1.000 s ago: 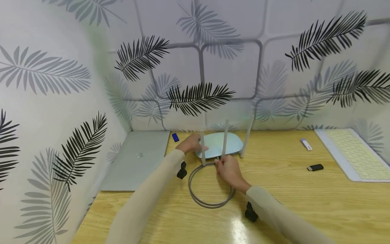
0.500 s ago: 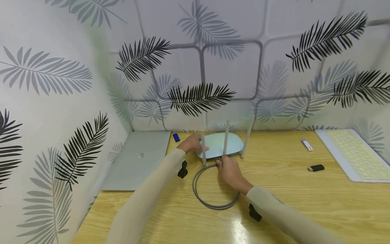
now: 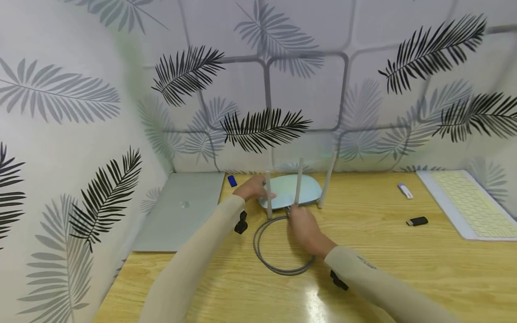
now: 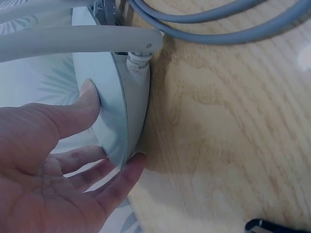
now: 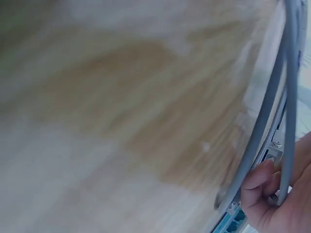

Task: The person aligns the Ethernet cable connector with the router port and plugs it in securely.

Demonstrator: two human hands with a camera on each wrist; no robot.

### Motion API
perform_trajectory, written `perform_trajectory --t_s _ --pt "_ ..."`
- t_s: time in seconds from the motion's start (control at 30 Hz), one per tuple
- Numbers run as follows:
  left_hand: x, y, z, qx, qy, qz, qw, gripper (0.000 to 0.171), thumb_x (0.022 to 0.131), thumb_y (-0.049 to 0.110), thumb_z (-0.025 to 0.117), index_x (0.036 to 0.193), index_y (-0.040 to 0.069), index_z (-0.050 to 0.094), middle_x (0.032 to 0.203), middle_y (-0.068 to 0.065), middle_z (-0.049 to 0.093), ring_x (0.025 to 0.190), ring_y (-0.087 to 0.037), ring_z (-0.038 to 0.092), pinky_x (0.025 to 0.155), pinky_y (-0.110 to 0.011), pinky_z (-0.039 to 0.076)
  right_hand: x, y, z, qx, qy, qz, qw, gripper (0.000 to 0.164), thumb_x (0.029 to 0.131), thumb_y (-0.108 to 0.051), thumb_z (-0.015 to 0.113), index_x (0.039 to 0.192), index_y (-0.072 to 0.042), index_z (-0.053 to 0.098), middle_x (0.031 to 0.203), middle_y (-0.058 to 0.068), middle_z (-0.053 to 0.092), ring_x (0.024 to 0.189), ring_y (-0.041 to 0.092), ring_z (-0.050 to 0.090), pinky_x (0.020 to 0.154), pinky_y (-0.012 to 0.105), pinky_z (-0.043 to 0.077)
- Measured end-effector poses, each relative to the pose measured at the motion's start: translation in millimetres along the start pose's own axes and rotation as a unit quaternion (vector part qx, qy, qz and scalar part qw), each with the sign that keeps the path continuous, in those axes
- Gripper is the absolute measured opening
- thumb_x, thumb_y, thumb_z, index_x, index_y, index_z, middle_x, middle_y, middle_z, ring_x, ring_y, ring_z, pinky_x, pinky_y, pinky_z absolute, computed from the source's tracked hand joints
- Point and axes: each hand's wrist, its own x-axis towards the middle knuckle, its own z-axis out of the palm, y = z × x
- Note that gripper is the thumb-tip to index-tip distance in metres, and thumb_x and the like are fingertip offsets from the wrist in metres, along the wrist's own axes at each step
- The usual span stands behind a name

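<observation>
A pale white-blue router [image 3: 286, 188] with three upright antennas stands near the wall. My left hand [image 3: 252, 188] holds its left end; in the left wrist view the thumb lies on the top and the fingers reach the edge and underside. At the side facing me, my right hand [image 3: 304, 229] pinches the end of a coiled grey network cable [image 3: 291, 272] right at the router's ports. Blue-lined ports [image 5: 236, 221] show beside the fingers in the right wrist view, where the cable [image 5: 265, 111] loops past. The plug itself is hidden by the fingers.
A closed silver laptop [image 3: 183, 215] lies on the left, with a blue USB stick [image 3: 232, 181] beside it. Over on the right are a white-purple USB stick [image 3: 405, 190], a black USB stick [image 3: 417, 221] and a white keyboard [image 3: 480, 204].
The cable loop has shifted slightly to the right, and my right hand has turned a little at the ports. My left hand keeps its hold on the router, which stays in place.
</observation>
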Motion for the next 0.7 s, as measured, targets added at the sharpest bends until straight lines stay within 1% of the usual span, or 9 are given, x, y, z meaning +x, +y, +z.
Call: perform_trajectory --t_s 0.07,0.13,0.2,0.37,0.43,0.53,0.63,0.7 --pt "-0.5 -0.2 -1.3 0.009 0.0 0.001 1.0 0.044 0.088 0.03 0.074 0.118 0.0 0.062 0.119 -0.016 0.063 0.092 -0.022 0.053 0.085 -0.037 0.051 0.1 -1.7 0.4 -0.023 -0.005 -0.006 1.0 0.012 0.093 0.004 0.057 0.083 0.009 0.059 0.07 0.022 0.065 0.063 0.032 0.069 0.05 0.033 0.057" --pt "-0.4 -0.7 -1.6 0.014 0.0 0.001 0.9999 0.046 0.088 0.031 0.074 0.12 0.0 0.06 0.121 -0.016 0.062 0.095 -0.023 0.055 0.088 -0.038 0.052 0.0 -2.8 0.9 -0.039 -0.009 -0.011 0.999 0.008 0.092 0.006 0.057 0.085 0.01 0.059 0.072 0.023 0.066 0.064 0.033 0.07 0.051 0.034 0.057" --pt "0.5 -1.8 -1.0 0.013 -0.001 0.002 0.9999 0.048 0.088 0.031 0.074 0.121 -0.001 0.06 0.121 -0.017 0.062 0.098 -0.025 0.057 0.089 -0.039 0.052 -0.3 -3.3 1.6 -0.05 -0.013 -0.017 0.998 0.004 0.09 0.008 0.058 0.087 0.01 0.058 0.073 0.023 0.065 0.064 0.033 0.069 0.052 0.035 0.057" --pt "3.3 -3.7 0.8 0.007 0.0 -0.003 1.0 0.05 0.088 0.03 0.074 0.123 -0.002 0.058 0.121 -0.018 0.063 0.103 -0.028 0.059 0.09 -0.039 0.052 -0.9 -2.4 2.1 -0.079 -0.017 -0.041 0.996 0.004 0.091 0.008 0.059 0.088 0.008 0.056 0.078 0.024 0.065 0.065 0.033 0.068 0.051 0.036 0.056" --pt "4.4 -4.0 1.0 0.007 0.0 -0.002 1.0 0.051 0.088 0.031 0.074 0.123 -0.003 0.058 0.121 -0.018 0.063 0.101 -0.027 0.059 0.088 -0.038 0.052 -1.3 -1.1 1.7 -0.093 -0.018 -0.049 0.994 0.004 0.09 0.008 0.059 0.088 0.007 0.056 0.079 0.024 0.066 0.065 0.032 0.068 0.051 0.037 0.056" --pt "5.5 -4.6 0.9 0.007 -0.002 0.002 1.0 0.052 0.088 0.031 0.074 0.123 -0.003 0.058 0.119 -0.018 0.063 0.093 -0.024 0.056 0.081 -0.035 0.051 -1.2 1.6 1.4 -0.105 -0.025 -0.058 0.993 0.005 0.09 0.009 0.06 0.088 0.006 0.057 0.079 0.023 0.066 0.067 0.032 0.069 0.053 0.037 0.056" --pt "6.0 -5.7 0.3 0.0 -0.004 0.006 1.0 0.051 0.087 0.031 0.075 0.122 -0.003 0.057 0.117 -0.018 0.063 0.086 -0.022 0.051 0.073 -0.031 0.047 -1.2 3.7 2.0 -0.095 -0.031 -0.056 0.993 0.005 0.091 0.007 0.06 0.088 0.005 0.057 0.078 0.022 0.066 0.068 0.033 0.069 0.054 0.038 0.057" --pt "6.1 -6.4 -0.4 -0.004 -0.004 0.009 0.9999 0.05 0.087 0.03 0.075 0.12 -0.003 0.057 0.116 -0.018 0.062 0.084 -0.021 0.049 0.07 -0.03 0.044 -1.1 3.8 2.4 -0.078 -0.029 -0.051 0.995 0.006 0.093 0.003 0.059 0.088 0.005 0.057 0.076 0.022 0.066 0.067 0.033 0.069 0.054 0.038 0.057"
